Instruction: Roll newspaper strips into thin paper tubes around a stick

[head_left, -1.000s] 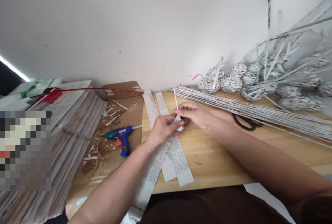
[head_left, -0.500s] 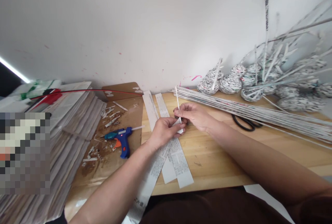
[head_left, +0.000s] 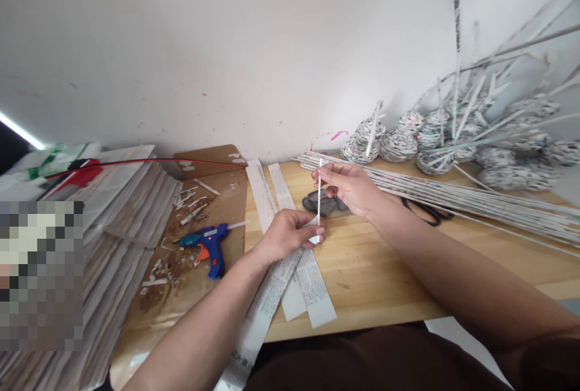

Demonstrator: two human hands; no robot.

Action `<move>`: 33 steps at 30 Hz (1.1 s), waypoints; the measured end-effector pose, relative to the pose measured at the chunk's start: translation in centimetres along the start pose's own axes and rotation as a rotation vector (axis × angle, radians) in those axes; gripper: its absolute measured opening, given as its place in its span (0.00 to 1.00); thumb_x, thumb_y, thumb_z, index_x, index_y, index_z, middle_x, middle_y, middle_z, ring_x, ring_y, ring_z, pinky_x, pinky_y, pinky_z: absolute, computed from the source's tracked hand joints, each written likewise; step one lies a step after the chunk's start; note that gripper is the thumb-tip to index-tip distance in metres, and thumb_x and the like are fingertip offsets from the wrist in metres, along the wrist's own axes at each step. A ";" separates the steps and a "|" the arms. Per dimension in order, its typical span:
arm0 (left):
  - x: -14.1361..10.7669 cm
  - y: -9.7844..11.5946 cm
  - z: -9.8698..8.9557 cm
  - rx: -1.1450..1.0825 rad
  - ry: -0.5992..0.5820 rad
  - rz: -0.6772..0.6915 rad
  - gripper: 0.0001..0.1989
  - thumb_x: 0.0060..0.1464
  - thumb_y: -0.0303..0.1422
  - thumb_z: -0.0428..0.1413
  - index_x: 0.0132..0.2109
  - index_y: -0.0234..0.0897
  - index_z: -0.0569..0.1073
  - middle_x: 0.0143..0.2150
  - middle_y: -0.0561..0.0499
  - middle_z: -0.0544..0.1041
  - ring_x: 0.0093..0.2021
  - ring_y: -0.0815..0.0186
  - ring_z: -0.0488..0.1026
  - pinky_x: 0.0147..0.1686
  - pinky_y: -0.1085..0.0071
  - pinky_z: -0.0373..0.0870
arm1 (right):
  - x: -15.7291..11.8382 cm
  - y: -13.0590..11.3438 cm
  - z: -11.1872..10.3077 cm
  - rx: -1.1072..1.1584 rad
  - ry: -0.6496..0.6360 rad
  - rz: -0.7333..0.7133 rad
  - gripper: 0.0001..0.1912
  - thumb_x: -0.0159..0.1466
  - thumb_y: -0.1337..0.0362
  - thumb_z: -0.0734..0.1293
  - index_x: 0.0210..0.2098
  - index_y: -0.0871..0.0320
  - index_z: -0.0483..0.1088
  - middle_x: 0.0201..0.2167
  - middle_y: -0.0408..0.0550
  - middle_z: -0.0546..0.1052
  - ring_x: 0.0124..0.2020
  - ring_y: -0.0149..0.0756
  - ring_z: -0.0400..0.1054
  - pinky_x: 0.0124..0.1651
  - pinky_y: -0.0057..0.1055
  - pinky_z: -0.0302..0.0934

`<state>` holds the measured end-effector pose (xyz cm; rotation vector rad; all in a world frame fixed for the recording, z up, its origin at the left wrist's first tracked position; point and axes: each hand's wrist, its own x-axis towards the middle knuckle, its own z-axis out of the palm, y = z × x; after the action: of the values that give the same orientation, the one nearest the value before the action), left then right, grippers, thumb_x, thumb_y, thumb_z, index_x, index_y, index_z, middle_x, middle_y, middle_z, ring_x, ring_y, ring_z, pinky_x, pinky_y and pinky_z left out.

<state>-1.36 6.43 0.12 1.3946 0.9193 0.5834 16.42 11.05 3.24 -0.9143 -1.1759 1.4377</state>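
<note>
A strip of printed newspaper point(head_left: 272, 294) runs from the table's front edge up to my left hand point(head_left: 287, 235), which pinches its upper end. From that end a thin rolled paper tube point(head_left: 319, 194) stands nearly upright. My right hand point(head_left: 342, 182) grips this tube near its top between thumb and fingers. Under and behind my hands lie more flat paper strips point(head_left: 315, 291) on the wooden table. A dark grey crumpled cloth-like thing point(head_left: 310, 202) lies just behind the tube, partly covered by my right hand.
Left stand a blue glue gun point(head_left: 215, 249) with paper scraps on a brown board point(head_left: 235, 197), and a tall stack of newspapers point(head_left: 136, 228). Right lie a bundle of paper tubes point(head_left: 435, 191), black scissor-like handles point(head_left: 428, 213) and several woven paper gourd shapes point(head_left: 399, 140).
My right hand has moved up along the tube, away from my left hand. More of the tube shows between them, and it stands straighter. The dark grey thing behind is now visible.
</note>
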 end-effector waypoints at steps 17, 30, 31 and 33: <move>0.2 0.1 -0.6 -0.066 0.097 0.008 0.15 0.48 0.43 0.62 0.34 0.33 0.79 0.30 0.48 0.78 0.31 0.66 0.75 0.33 0.71 0.75 | -0.8 0.0 0.2 -0.234 -0.301 0.146 0.18 0.55 0.53 0.73 0.40 0.59 0.77 0.36 0.51 0.78 0.30 0.31 0.69 0.28 0.26 0.63; 0.1 0.1 -0.4 -0.077 0.071 0.028 0.17 0.49 0.44 0.61 0.34 0.32 0.79 0.31 0.47 0.79 0.32 0.66 0.75 0.34 0.70 0.74 | -0.7 1.5 0.9 -0.133 -0.144 0.159 0.17 0.50 0.55 0.76 0.24 0.60 0.69 0.19 0.40 0.71 0.19 0.25 0.61 0.22 0.25 0.55; 0.1 0.1 -0.4 -0.079 0.070 0.028 0.17 0.49 0.44 0.61 0.34 0.33 0.79 0.31 0.47 0.79 0.32 0.66 0.75 0.34 0.70 0.74 | -0.7 1.5 0.8 -0.136 -0.183 0.164 0.16 0.51 0.54 0.75 0.25 0.60 0.70 0.20 0.40 0.72 0.19 0.25 0.62 0.23 0.25 0.56; 0.1 0.0 -0.5 -0.086 0.074 0.023 0.16 0.49 0.44 0.61 0.35 0.33 0.79 0.32 0.48 0.79 0.33 0.66 0.75 0.35 0.70 0.74 | -0.6 1.3 0.5 -0.161 -0.300 0.170 0.15 0.54 0.54 0.73 0.29 0.61 0.72 0.23 0.42 0.74 0.21 0.26 0.64 0.24 0.25 0.57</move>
<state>-1.65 6.81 0.14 1.3146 0.9278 0.6881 15.71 10.32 2.02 -0.9488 -1.4821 1.6784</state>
